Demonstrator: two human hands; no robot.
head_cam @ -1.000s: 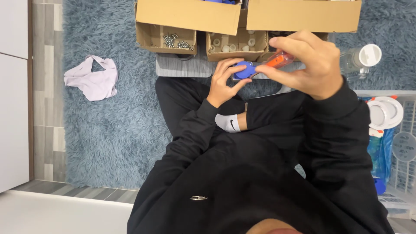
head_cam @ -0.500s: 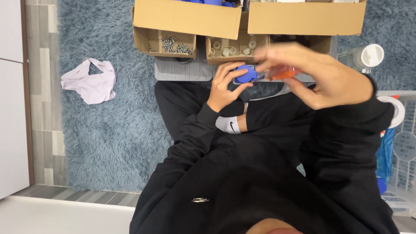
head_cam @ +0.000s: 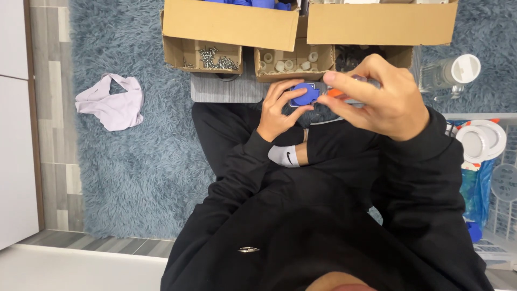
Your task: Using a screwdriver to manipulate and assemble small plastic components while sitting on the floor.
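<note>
My left hand [head_cam: 279,110] grips a small blue plastic part [head_cam: 304,94] with a round cap, held above my crossed legs. My right hand [head_cam: 377,97] pinches a slim tool with an orange section [head_cam: 335,92], likely a screwdriver, its tip against the blue part's right side. Most of the tool is hidden behind my fingers. Both arms are in black sleeves.
Open cardboard boxes sit ahead on the blue shaggy rug [head_cam: 134,161]: one with screws [head_cam: 212,58], one with small white parts [head_cam: 288,63]. A pale cloth [head_cam: 110,102] lies left. A clear jar [head_cam: 449,75] and a white wire basket [head_cam: 498,183] stand right.
My right hand has shifted slightly down and left, bringing the orange tool closer against the blue part. My left hand keeps holding the part in about the same place.
</note>
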